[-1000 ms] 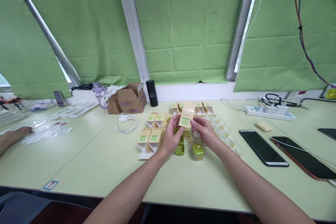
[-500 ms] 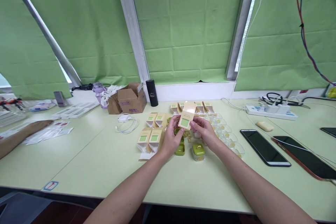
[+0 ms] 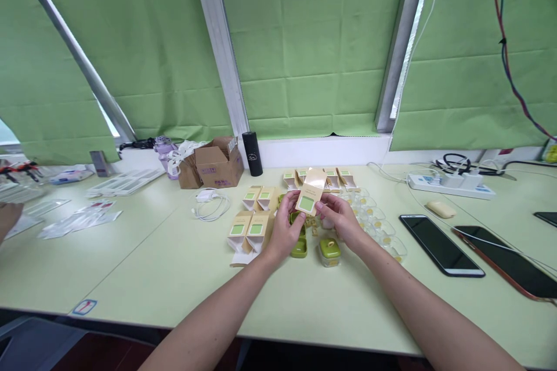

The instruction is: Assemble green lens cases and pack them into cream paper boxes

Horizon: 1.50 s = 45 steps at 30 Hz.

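Observation:
Between my two hands I hold a small tan cardboard box with a green window, raised over the table. My left hand grips its left edge, fingers closed; my right hand pinches its lower right edge. Below them stands a small clear container with a green lid. Green lids lie partly hidden beneath my left hand. Several similar boxes stand left of my hands, with more boxes behind. Right of my right hand sit several clear containers.
Two phones and a beige oval object lie right, near a power strip. A charger with cable, an open carton and a black bottle stand left. Another person's hand is at the far left.
The other person's arm has drawn back to the left, off the printed sheets. My hands and the cardboard box stay almost still.

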Each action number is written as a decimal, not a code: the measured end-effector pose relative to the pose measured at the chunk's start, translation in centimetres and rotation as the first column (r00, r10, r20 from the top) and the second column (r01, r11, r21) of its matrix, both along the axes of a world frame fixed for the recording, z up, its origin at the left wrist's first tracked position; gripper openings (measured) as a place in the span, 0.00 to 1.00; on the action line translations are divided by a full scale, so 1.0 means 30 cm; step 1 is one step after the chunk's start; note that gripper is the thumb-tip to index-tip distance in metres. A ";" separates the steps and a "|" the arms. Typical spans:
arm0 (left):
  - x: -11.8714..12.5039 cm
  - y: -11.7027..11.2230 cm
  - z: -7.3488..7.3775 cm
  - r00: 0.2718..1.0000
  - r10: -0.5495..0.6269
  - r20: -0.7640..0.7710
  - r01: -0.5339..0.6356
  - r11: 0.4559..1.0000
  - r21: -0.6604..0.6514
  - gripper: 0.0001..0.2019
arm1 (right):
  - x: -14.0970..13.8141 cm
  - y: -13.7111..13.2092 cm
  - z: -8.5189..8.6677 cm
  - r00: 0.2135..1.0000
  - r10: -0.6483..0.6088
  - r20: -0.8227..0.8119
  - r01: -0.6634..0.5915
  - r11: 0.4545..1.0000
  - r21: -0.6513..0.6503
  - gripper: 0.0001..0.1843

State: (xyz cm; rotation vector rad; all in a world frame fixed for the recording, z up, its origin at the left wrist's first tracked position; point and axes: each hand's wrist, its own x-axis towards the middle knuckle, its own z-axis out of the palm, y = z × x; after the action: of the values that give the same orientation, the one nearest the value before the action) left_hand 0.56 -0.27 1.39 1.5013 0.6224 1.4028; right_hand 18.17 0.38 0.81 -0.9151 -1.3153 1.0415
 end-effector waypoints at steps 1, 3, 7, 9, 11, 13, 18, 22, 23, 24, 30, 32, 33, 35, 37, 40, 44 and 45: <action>0.000 -0.001 0.000 1.000 0.003 -0.010 -0.003 1.000 0.006 0.23 | 0.000 0.001 -0.001 1.000 -0.003 -0.004 0.003 1.000 0.001 0.30; -0.001 -0.002 0.001 0.999 0.009 -0.035 -0.009 1.000 0.016 0.22 | 0.000 0.001 0.000 1.000 -0.002 -0.021 0.003 1.000 0.010 0.31; -0.002 -0.001 -0.001 0.998 0.026 -0.060 -0.025 0.999 0.030 0.22 | -0.003 -0.001 0.008 0.999 0.020 -0.029 -0.019 0.999 0.039 0.31; -0.002 0.001 -0.003 0.998 0.029 -0.058 -0.027 0.999 0.036 0.22 | -0.005 -0.002 0.010 0.999 0.022 -0.028 -0.021 0.999 0.044 0.31; -0.002 0.003 -0.005 0.999 0.025 -0.047 -0.023 0.999 0.032 0.22 | -0.007 -0.002 0.012 0.999 0.023 -0.032 -0.022 0.999 0.044 0.31; -0.002 0.004 -0.005 0.999 0.023 -0.038 -0.023 0.999 0.026 0.23 | -0.009 -0.003 0.013 0.999 0.032 -0.037 -0.030 0.999 0.042 0.31; -0.004 0.000 0.003 0.997 0.041 -0.058 -0.039 0.999 0.034 0.22 | -0.009 -0.006 0.014 0.997 0.057 -0.057 -0.055 0.998 0.038 0.29; -0.006 0.002 0.004 0.993 0.054 -0.104 -0.049 0.997 0.059 0.22 | -0.009 -0.004 0.007 0.994 0.065 -0.087 -0.063 0.998 0.026 0.30; -0.007 0.003 0.004 0.992 0.060 -0.115 -0.053 0.996 0.067 0.22 | -0.010 -0.003 0.005 0.994 0.064 -0.091 -0.062 0.998 0.020 0.30; -0.007 0.004 0.003 0.990 0.066 -0.122 -0.058 0.996 0.073 0.21 | -0.010 -0.002 0.002 0.994 0.063 -0.093 -0.062 0.998 0.014 0.30; -0.007 0.008 0.001 0.988 0.082 -0.128 -0.072 0.994 0.084 0.21 | -0.012 -0.001 -0.003 0.990 0.081 -0.119 -0.083 0.997 -0.007 0.29; -0.008 0.009 0.002 0.988 0.083 -0.133 -0.072 0.994 0.085 0.21 | -0.013 -0.003 -0.002 0.989 0.086 -0.118 -0.088 0.996 -0.013 0.28; -0.008 0.009 0.003 0.987 0.084 -0.136 -0.073 0.994 0.086 0.21 | -0.013 -0.003 -0.002 0.989 0.087 -0.120 -0.090 0.996 -0.015 0.28; -0.008 0.009 0.003 0.987 0.085 -0.138 -0.073 0.993 0.087 0.22 | -0.014 -0.004 -0.001 0.987 0.089 -0.130 -0.092 0.996 -0.016 0.28; -0.008 0.008 0.004 0.987 0.086 -0.136 -0.075 0.993 0.088 0.23 | -0.015 -0.004 0.000 0.986 0.093 -0.141 -0.097 0.995 -0.017 0.27; -0.008 0.008 0.004 0.987 0.087 -0.134 -0.076 0.993 0.087 0.24 | -0.015 -0.004 0.001 0.984 0.102 -0.147 -0.105 0.994 -0.017 0.26; -0.007 0.006 0.006 0.986 0.082 -0.144 -0.071 0.994 0.079 0.25 | -0.016 -0.002 0.000 0.982 0.097 -0.164 -0.102 0.994 -0.024 0.27; -0.007 0.006 0.006 0.986 0.082 -0.145 -0.071 0.994 0.078 0.26 | -0.017 -0.002 -0.001 0.981 0.093 -0.168 -0.100 0.995 -0.028 0.28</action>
State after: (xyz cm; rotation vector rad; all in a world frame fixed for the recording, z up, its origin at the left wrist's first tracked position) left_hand 0.34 -0.10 1.58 1.6659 0.7338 1.3935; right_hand 17.67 0.33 0.79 -0.7794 -1.2137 1.1946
